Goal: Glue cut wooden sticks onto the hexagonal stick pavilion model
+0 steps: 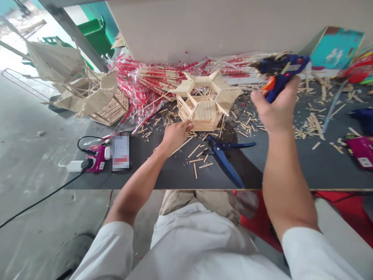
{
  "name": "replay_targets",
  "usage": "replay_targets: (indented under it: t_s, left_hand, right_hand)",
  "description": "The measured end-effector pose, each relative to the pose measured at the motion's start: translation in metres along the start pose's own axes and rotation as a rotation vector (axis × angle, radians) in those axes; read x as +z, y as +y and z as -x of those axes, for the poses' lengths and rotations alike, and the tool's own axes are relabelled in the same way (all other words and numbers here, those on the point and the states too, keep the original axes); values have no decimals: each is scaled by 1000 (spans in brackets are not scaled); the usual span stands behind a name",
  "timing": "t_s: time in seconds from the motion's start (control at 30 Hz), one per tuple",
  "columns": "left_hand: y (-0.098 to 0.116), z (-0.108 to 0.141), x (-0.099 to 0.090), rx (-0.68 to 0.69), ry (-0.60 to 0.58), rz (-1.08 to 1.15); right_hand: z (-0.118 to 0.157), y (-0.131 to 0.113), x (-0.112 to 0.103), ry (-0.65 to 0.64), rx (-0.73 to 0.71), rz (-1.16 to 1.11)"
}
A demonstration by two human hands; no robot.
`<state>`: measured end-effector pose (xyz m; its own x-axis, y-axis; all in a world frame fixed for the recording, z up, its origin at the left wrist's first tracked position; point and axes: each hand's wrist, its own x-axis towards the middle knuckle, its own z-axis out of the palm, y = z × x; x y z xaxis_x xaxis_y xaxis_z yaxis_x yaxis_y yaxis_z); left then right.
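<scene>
My right hand [278,105] is wrapped round the handle of a blue glue gun [275,83] with an orange trigger, raised over the right part of the table. Dark, messy residue and bits of stick cover its front end, which is blurred. With closed fingers, my left hand [176,136] grips the lower left edge of a wooden stick model [205,111]. This model has several flat panels of glued sticks around an open middle. Just in front of it lies a blue-handled cutter [223,155], among short cut sticks [199,159].
A larger stick structure [84,85] stands at the left. Red-and-clear wrapped sticks [145,77] are heaped behind. Near the front left lie a phone [121,153] and a magenta power strip [97,157] with cables; another magenta block [361,149] sits far right. A pale board [233,31] rises behind.
</scene>
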<state>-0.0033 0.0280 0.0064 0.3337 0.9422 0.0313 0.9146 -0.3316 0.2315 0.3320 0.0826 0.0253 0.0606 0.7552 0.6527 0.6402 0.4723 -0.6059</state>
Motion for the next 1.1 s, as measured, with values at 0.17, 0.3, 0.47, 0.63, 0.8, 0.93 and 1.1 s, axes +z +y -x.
replay_targets:
  t_s: [0.17, 0.3, 0.47, 0.63, 0.8, 0.93, 1.1]
  left_hand:
    - [2, 0, -1, -8, -8, -26]
    - [3, 1, 0, -15, -1, -32]
    - [3, 1, -1, -36, -24, -52]
    - [4, 1, -1, -12, -37, -64]
    - [5, 1, -1, -17, -54, -76]
    - [4, 1, 1, 2, -47, -72]
    - [4, 0, 4, 3, -55, -57]
  right_hand:
    - [-12, -74, 15, 40, 41, 123]
    - [3, -87, 33, -41, -10, 211]
    - [19, -77, 39, -104, -38, 302]
    - [20, -73, 38, -64, -72, 353]
    - [20, -68, 33, -45, -100, 368]
    - [21, -65, 31, -66, -106, 368]
    - [21, -70, 30, -69, -120, 357]
